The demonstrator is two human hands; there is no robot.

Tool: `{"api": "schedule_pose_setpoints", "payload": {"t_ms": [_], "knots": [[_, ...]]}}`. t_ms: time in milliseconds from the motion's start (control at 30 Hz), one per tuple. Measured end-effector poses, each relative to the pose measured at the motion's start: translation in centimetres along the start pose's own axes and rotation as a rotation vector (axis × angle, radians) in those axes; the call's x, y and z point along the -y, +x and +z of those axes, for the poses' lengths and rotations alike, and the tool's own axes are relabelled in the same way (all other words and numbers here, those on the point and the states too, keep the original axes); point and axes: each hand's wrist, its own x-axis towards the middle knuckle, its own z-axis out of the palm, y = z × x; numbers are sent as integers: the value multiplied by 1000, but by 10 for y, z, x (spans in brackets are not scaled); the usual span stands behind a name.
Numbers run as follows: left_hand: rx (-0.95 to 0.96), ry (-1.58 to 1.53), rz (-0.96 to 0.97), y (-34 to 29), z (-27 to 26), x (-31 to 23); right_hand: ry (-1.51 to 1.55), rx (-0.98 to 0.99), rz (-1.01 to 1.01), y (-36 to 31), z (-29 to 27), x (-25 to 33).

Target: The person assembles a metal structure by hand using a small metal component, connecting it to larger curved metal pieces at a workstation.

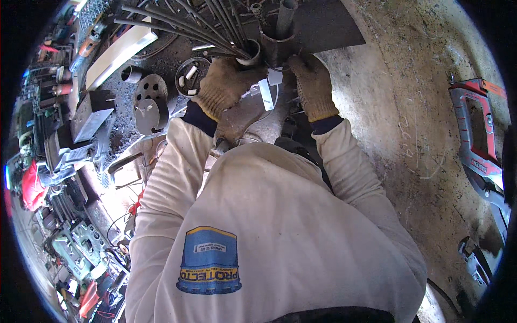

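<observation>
Both my hands wear brown knitted work gloves and are held near each other at the upper middle of the head view. My left hand (222,87) is closed, its fingertips pointing right, just below a white cup (254,54) of thin dark rods. My right hand (312,86) is curled beside a dark upright metal pipe (277,49) with narrower tubes in it. Between the hands shows a small pale flat strip (265,96), with a thin cable curving next to it. What either hand grips is hidden by the gloves.
A round dish (180,69) with white chalk-like pieces and a metal disc with holes (144,86) lie at left. An orange grinder (89,44) and many tools crowd the far left. A red-grey hacksaw (464,119) and pliers (481,184) lie at right.
</observation>
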Motion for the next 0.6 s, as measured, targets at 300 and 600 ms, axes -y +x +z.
{"api": "schedule_pose_setpoints", "payload": {"t_ms": [300,600], "knots": [[16,-93,96,4,8,11,-105,-72,-47,-2,4,1],[-318,24,285,-7,40,-2,-84,-192,-131,13,5,6]]}}
